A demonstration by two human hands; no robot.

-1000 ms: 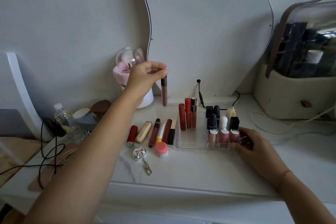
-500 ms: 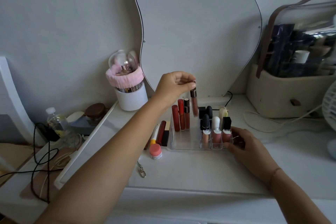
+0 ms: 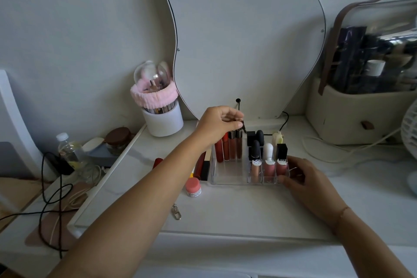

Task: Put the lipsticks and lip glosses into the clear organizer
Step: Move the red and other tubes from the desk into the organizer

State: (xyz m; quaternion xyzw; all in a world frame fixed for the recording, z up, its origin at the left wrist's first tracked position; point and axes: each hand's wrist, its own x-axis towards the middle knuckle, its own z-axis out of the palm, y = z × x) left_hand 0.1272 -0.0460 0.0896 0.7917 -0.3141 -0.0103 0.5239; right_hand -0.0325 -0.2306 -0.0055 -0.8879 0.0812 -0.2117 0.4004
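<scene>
- Head view: I see the left hand (image 3: 220, 124) reaching far across the white vanity top (image 3: 225, 214), its fingertips pinched on the cap of a brown lip gloss (image 3: 238, 145).
- That lip gloss stands upright at the far side of the wide left compartment of the clear organizer (image 3: 228, 179). It is the rightmost of a row, touching the red and brown tubes (image 3: 222, 151) on its left.
- The right hand (image 3: 309, 178) holds the organizer's near right corner, thumb on the near wall and fingers curled round the right side.
- In the small right cells, three pink glosses (image 3: 269, 169) fill the near row, with black lipsticks (image 3: 255, 150) and a white-capped one behind them.
- My view of the loose lipsticks lying left of the organizer is mostly blocked by the left forearm. A dark red tube (image 3: 199, 165) and a black-and-gold stick (image 3: 206, 163) show just beside the organizer wall, and a red lipstick (image 3: 158, 161) pokes out on the arm's far left side.
- A pink-lidded jar (image 3: 193, 187) sits just off the organizer's near left corner, and a metal clasp (image 3: 177, 212) lies nearer.
- Far back, a wavy mirror (image 3: 243, 40) leans on the wall, with a black cable (image 3: 238, 102) just behind the left hand.
- A white brush cup (image 3: 163, 119) wrapped in a pink headband stands far left, a cream cosmetic case (image 3: 361, 115) far right, and a fan (image 3: 409, 133) at the right edge.
- Off the top's left side are a water bottle (image 3: 67, 151), a brown-lidded jar (image 3: 117, 140) and tangled cords (image 3: 52, 187).
</scene>
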